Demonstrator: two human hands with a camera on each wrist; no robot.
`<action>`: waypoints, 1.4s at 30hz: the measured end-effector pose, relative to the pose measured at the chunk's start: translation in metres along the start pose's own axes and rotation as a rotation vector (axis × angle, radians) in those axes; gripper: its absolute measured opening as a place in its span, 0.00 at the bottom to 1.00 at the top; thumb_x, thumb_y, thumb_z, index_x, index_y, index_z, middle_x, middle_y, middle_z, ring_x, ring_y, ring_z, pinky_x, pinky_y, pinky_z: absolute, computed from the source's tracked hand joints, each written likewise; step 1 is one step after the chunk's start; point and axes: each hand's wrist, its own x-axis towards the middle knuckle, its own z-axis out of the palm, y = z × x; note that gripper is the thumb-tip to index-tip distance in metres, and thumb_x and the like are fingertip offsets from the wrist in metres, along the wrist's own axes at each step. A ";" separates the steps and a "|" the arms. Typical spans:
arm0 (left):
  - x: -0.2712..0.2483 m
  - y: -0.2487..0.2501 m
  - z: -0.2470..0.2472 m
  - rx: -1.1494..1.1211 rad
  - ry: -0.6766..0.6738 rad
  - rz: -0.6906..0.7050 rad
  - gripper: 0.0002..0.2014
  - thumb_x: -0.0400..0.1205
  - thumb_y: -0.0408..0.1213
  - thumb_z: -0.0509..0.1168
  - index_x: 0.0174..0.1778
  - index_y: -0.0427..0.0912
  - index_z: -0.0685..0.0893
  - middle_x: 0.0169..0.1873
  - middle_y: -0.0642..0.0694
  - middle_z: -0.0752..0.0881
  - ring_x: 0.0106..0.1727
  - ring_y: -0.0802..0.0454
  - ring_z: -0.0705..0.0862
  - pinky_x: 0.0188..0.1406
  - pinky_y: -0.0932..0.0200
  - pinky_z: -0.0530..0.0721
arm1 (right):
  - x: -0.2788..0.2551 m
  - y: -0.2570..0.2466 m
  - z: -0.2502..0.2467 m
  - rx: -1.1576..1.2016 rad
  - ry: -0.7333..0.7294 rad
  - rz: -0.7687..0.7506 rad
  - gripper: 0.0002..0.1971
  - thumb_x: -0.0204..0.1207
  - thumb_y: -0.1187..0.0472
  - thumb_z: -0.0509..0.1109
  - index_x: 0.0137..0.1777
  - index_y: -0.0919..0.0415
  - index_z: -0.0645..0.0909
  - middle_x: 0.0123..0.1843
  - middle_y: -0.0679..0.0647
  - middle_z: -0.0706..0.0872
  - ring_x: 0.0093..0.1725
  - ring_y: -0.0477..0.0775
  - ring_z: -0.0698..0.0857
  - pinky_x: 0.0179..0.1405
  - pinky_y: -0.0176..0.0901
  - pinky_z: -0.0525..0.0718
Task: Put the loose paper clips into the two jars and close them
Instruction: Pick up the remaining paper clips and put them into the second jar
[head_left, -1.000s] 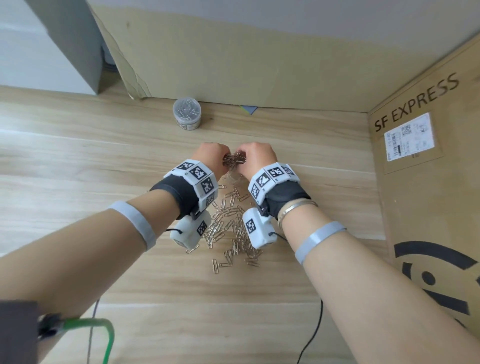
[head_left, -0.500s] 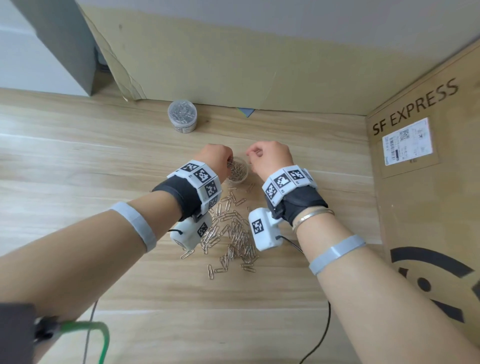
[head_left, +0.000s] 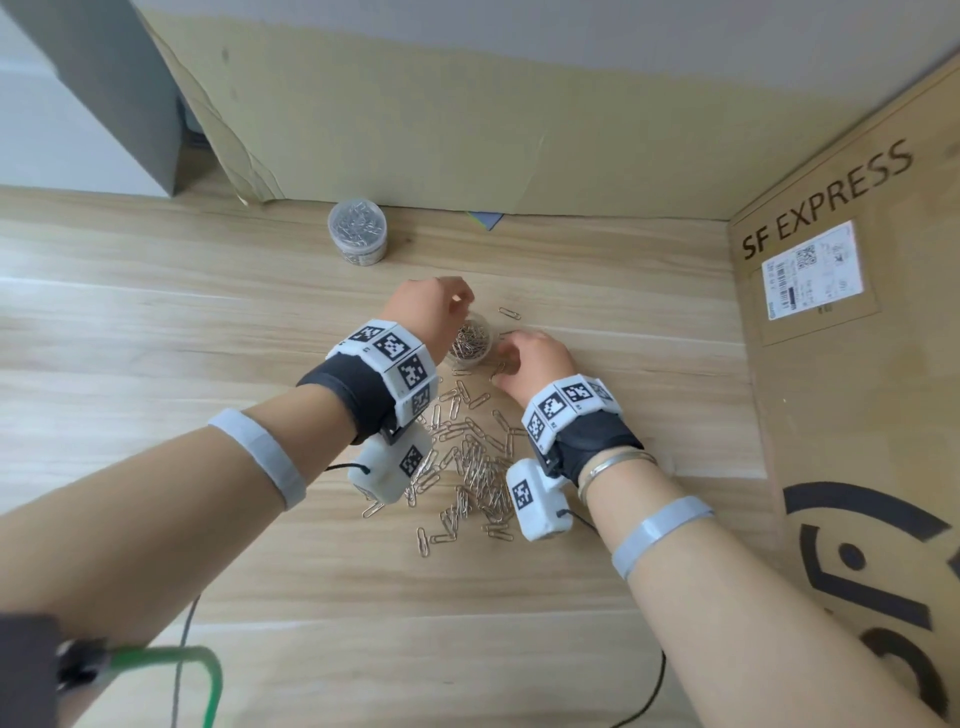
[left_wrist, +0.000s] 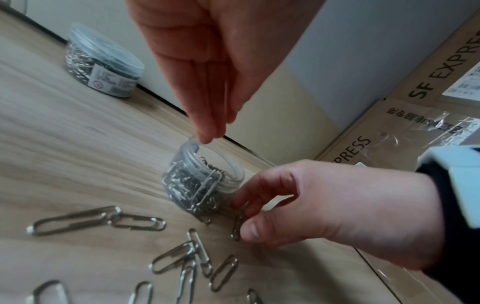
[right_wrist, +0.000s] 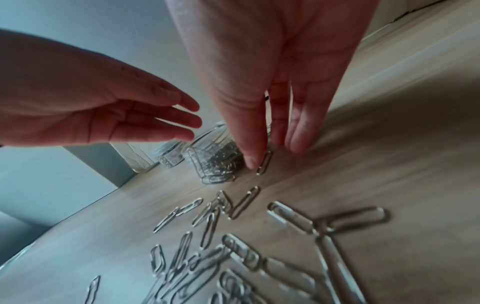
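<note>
Fingers (left_wrist: 242, 197) of right hand (head_left: 535, 358) pinch paper clip (left_wrist: 237, 226) beside jar (left_wrist: 237, 174).

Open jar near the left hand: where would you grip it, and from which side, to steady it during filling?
Best grip the open jar around its clear side wall, below the rim, from its left with the left hand. It stands upright, mouth up, which must stay free for clips, and the right hand pinches a paper clip at its right.

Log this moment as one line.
left hand: empty, above open jar; right hand: pinching paper clip beside it; lidded jar: at back; clip pile: on table
</note>
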 end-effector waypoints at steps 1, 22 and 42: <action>-0.001 -0.003 0.000 -0.025 0.051 -0.020 0.11 0.81 0.29 0.56 0.55 0.38 0.80 0.48 0.39 0.88 0.44 0.42 0.84 0.41 0.54 0.80 | -0.001 -0.001 0.003 0.015 0.001 0.006 0.21 0.70 0.57 0.76 0.63 0.59 0.79 0.66 0.56 0.81 0.65 0.56 0.80 0.66 0.45 0.76; -0.019 -0.036 0.017 -0.091 -0.080 -0.013 0.30 0.73 0.24 0.65 0.73 0.42 0.70 0.65 0.37 0.76 0.57 0.39 0.83 0.61 0.53 0.78 | -0.004 -0.014 0.043 0.128 0.237 0.052 0.06 0.72 0.54 0.72 0.42 0.55 0.88 0.48 0.55 0.88 0.50 0.58 0.86 0.48 0.44 0.83; -0.008 -0.048 0.026 -0.083 -0.086 -0.035 0.26 0.73 0.26 0.70 0.64 0.43 0.70 0.66 0.44 0.80 0.44 0.44 0.85 0.52 0.52 0.81 | -0.011 -0.019 0.048 0.192 0.322 0.051 0.10 0.70 0.54 0.70 0.35 0.59 0.87 0.37 0.55 0.90 0.43 0.58 0.86 0.39 0.41 0.78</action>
